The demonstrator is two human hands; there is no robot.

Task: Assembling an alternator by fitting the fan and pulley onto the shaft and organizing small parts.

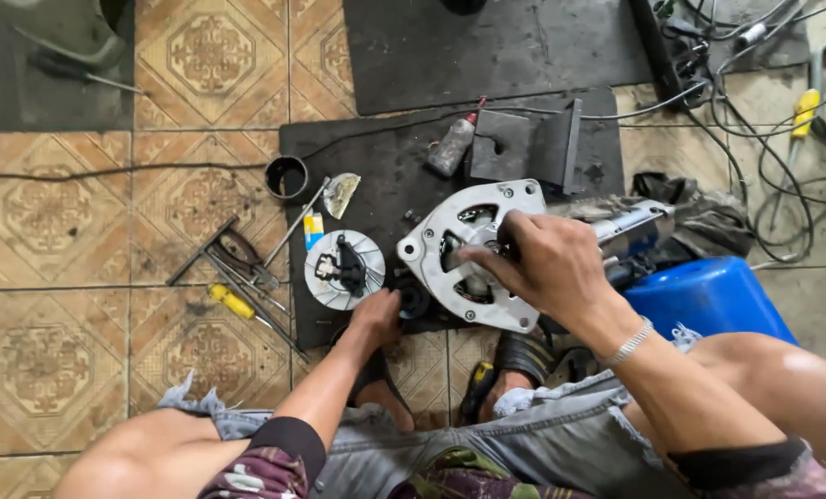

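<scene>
Frayed denim shorts (487,434) are seen nearest; beyond them, on a black mat (385,176) on the tiled floor, an aluminium alternator housing (473,254) is steadied at its lower edge by the left hand (379,314), while its centre is gripped by the right hand (547,263)

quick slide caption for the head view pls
Seated on a tiled floor, right hand reaches into a silver alternator housing while left hand steadies a black part beside it.
</scene>
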